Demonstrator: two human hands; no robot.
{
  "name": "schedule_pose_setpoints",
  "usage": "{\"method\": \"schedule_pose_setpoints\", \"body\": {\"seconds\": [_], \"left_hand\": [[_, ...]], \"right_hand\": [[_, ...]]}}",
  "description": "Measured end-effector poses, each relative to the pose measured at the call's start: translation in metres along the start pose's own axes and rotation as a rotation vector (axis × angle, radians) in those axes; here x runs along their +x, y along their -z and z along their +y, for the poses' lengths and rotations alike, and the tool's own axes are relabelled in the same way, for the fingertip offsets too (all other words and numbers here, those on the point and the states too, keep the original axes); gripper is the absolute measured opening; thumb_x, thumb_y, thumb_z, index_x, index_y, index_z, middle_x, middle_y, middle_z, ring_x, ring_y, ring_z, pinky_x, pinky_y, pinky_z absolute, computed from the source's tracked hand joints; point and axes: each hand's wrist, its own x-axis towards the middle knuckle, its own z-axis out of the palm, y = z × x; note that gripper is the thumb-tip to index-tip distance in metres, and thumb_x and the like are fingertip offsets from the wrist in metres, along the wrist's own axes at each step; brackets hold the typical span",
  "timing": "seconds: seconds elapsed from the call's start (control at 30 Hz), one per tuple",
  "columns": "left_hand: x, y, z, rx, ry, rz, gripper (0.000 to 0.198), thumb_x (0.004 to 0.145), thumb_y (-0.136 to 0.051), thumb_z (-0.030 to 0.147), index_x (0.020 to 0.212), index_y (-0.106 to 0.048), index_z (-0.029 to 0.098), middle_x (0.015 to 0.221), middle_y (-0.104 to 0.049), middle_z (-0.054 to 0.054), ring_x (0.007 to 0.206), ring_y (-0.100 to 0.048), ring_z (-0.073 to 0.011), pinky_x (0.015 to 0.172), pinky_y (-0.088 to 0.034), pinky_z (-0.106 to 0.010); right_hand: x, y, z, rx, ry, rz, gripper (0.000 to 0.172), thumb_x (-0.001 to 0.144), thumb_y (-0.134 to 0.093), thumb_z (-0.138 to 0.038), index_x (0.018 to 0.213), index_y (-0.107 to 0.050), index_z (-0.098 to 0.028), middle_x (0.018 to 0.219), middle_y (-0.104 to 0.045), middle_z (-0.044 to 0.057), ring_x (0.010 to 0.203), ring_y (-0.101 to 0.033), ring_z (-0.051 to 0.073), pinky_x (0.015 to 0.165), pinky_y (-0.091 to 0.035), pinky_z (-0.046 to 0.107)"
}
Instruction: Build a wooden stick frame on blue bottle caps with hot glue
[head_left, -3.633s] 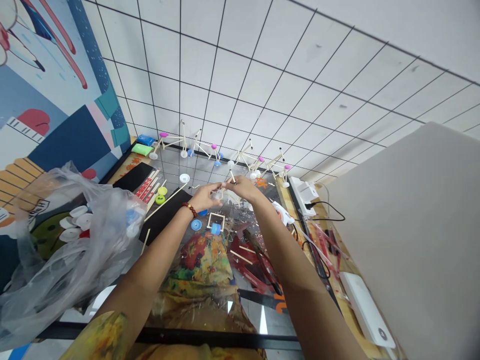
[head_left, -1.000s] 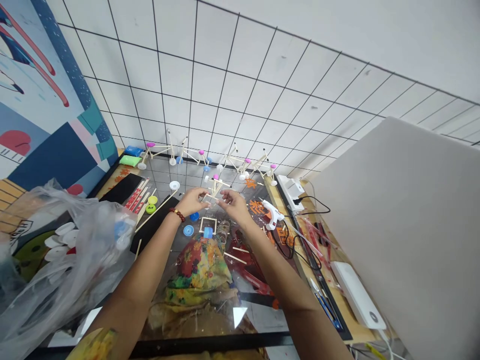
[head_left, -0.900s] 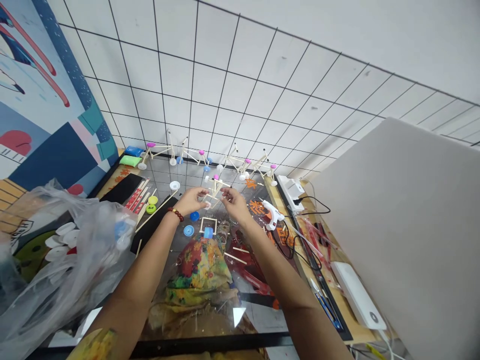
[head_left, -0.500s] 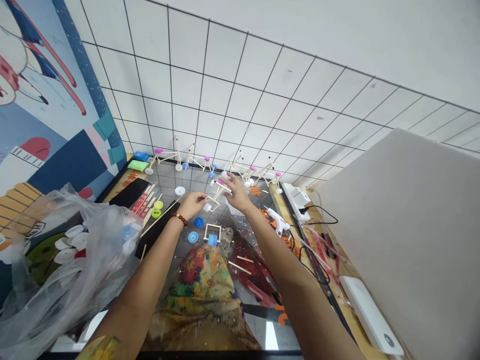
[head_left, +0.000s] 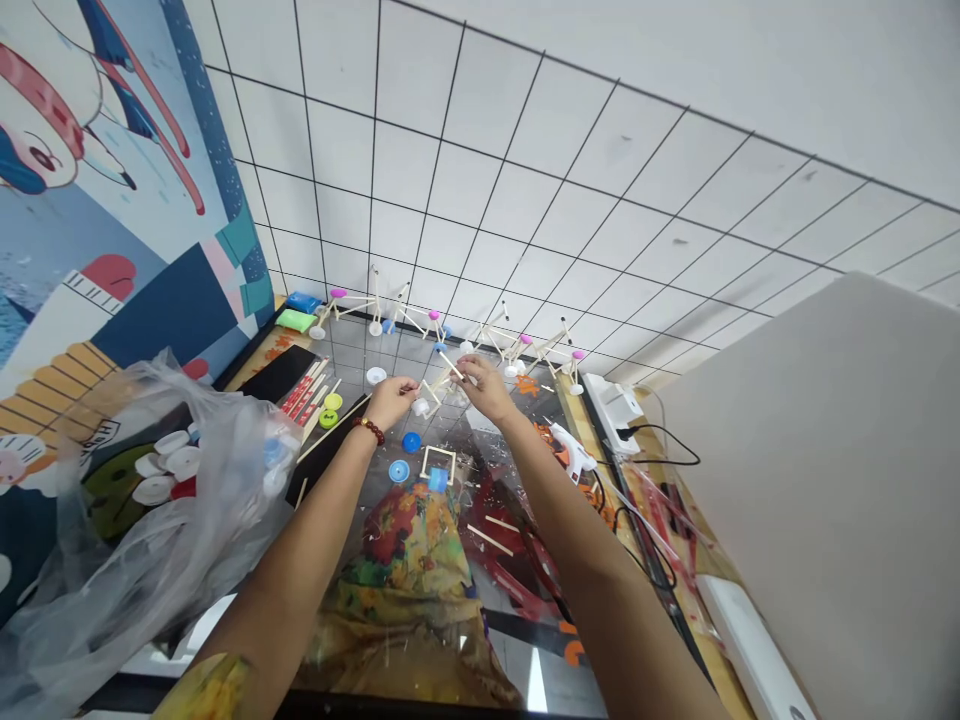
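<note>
Between my hands is a small model of pale wooden sticks [head_left: 433, 391] with a white bottle cap [head_left: 421, 407] at its lower left. The fingertips of my left hand [head_left: 393, 403] pinch the model's left side. My right hand [head_left: 486, 386] has its fingers closed on the upper right stick, partly hiding it. Below the hands, a square stick frame [head_left: 453, 466] with a light blue piece [head_left: 439, 480] lies on the glossy table. Two blue caps, one darker [head_left: 411, 441] and one lighter [head_left: 399, 470], lie left of the frame.
Several similar stick models [head_left: 517, 350] stand along the tiled wall. A white glue gun [head_left: 573, 450] and a power strip [head_left: 611, 405] are on the right. On the left are wooden sticks [head_left: 311, 392], yellow-green caps [head_left: 328, 419] and a clear bag [head_left: 202, 560] of caps.
The view has shifted, moving the scene slightly right. My right hand's fingers have closed in on the stick model, which is now turned with one stick pointing up left. My left hand keeps its pinch.
</note>
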Motion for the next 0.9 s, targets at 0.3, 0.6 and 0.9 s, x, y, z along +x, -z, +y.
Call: {"method": "schedule_pose_setpoints", "body": {"seconds": [0.3, 0.6, 0.9], "left_hand": [[-0.012, -0.005, 0.018, 0.073, -0.067, -0.181, 0.06, 0.054, -0.083, 0.01, 0.111, -0.064, 0.015, 0.112, -0.068, -0.012, 0.095, -0.067, -0.0227, 0.085, -0.057, -0.039], [-0.024, -0.023, 0.028, 0.457, -0.165, -0.083, 0.059, 0.07, -0.08, 0.022, 0.123, -0.056, 0.013, 0.12, -0.064, -0.017, 0.111, -0.063, -0.0292, 0.096, -0.049, -0.041], [-0.019, -0.018, 0.026, 0.557, -0.189, -0.068, 0.03, 0.081, -0.069, 0.024, 0.111, -0.068, 0.019, 0.117, -0.071, -0.011, 0.113, -0.062, -0.0281, 0.1, -0.046, -0.039]], "right_hand": [[-0.024, 0.015, 0.0, -0.075, -0.107, 0.074, 0.018, 0.089, -0.051, -0.023, 0.092, -0.068, -0.02, 0.099, -0.059, 0.01, 0.092, -0.059, 0.024, 0.085, -0.05, 0.038], [-0.031, 0.012, 0.002, -0.046, -0.235, 0.148, 0.035, 0.086, -0.061, -0.035, 0.117, -0.065, -0.019, 0.118, -0.061, 0.012, 0.09, -0.062, 0.023, 0.088, -0.049, 0.041], [-0.047, 0.02, 0.024, -0.025, -0.294, -0.079, 0.017, 0.084, -0.058, -0.028, 0.091, -0.069, -0.018, 0.09, -0.071, 0.007, 0.086, -0.062, 0.023, 0.082, -0.046, 0.034]]}}
